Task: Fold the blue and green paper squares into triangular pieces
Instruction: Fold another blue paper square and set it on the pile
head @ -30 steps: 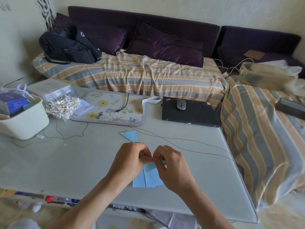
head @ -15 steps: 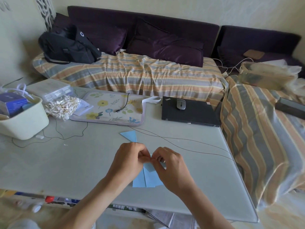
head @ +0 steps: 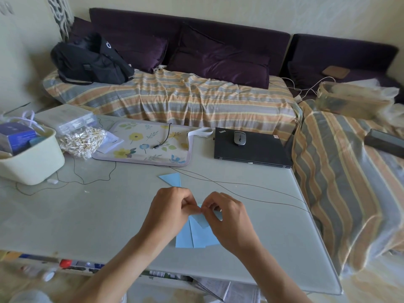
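Note:
A light blue paper [head: 196, 235] lies on the grey table [head: 87, 215] near its front edge, partly folded with creased flaps. My left hand [head: 168, 213] and my right hand [head: 227, 219] meet over its top, and both pinch the paper's upper corner between thumb and fingers. The hands hide the paper's upper part. A folded blue triangle [head: 171, 178] lies flat on the table just beyond my hands. No green paper shows.
A thin black cable [head: 251, 186] runs across the table behind my hands. Farther back lie a floral mat [head: 148, 145], a black laptop [head: 251, 149] with a mouse [head: 239, 138], and a cream bin [head: 32, 158] beside a bag of swabs [head: 80, 141]. Striped sofas border the table.
Both hands stay on the blue paper's top corner; the fingers have shifted slightly as they work the fold. The paper and triangle lie where they were.

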`<state>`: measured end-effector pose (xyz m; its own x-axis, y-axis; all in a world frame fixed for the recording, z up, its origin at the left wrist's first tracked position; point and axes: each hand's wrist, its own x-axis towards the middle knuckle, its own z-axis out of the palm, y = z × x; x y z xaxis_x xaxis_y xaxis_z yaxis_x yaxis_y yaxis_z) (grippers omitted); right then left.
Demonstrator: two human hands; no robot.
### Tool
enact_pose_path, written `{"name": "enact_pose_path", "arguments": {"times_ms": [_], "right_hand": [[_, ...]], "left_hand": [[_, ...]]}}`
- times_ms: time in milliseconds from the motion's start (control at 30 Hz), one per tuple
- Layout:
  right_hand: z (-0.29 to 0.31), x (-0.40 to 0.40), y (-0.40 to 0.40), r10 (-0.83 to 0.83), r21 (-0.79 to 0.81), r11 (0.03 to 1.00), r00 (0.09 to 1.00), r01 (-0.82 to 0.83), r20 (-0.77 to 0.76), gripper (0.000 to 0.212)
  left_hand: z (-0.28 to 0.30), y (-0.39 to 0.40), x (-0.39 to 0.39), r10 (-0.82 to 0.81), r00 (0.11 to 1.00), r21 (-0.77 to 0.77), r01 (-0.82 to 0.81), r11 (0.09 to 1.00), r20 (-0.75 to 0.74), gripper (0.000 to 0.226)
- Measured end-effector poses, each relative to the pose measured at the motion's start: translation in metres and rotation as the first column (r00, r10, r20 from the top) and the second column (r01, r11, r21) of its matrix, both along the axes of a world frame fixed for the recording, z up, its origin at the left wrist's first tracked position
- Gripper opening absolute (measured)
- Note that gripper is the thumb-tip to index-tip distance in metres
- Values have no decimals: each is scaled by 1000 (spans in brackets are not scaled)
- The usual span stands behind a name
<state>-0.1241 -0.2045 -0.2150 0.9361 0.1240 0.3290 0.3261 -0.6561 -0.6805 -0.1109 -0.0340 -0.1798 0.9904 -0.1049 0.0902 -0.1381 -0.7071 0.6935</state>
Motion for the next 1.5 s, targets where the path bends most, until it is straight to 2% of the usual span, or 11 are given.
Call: {"name": "enact_pose_path", "arguments": {"times_ms": [133, 200, 467, 667, 900, 1100, 1200, 1300, 1500], "right_hand": [[2, 1, -1, -27, -25, 999, 999, 28, 26, 12], [2, 1, -2, -55, -40, 998, 998, 56, 38, 13], [-2, -1, -1, -44, -79, 996, 998, 40, -50, 7], [-8, -2, 1, -66, -117, 991, 998, 64, -20, 6], [-1, 1, -2, -105, -84, 992, 990, 97, -97, 11], [-3, 0, -2, -92, -112, 990, 995, 89, -22, 8], [-3, -1, -1, -76, -95, 993, 997, 74, -21, 8], [-1, -2, 1, -63, -67, 996, 997, 60, -44, 7], [2, 2, -4, -96, -54, 994, 993, 92, -71, 11]], "left_hand": [[-2, -2, 1, -26, 1000, -8, 26, 1000, 4, 9], [-5, -1, 3, -23, 1000, 3, 23, 1000, 10, 14], [-8, -3, 1, -58, 998, 85, 57, 995, 3, 12], [-9, -5, -1, -83, 996, 73, 84, 994, -24, 7], [-5, -1, 2, -67, 998, 81, 67, 994, 4, 10], [-8, 0, 1, -119, 992, 112, 114, 987, 40, 13], [-7, -2, 1, -151, 988, 65, 149, 987, 20, 2], [-5, -2, 1, -106, 994, 32, 106, 994, 9, 5], [-8, 3, 5, 31, 999, 63, -33, 997, 38, 14]]}}
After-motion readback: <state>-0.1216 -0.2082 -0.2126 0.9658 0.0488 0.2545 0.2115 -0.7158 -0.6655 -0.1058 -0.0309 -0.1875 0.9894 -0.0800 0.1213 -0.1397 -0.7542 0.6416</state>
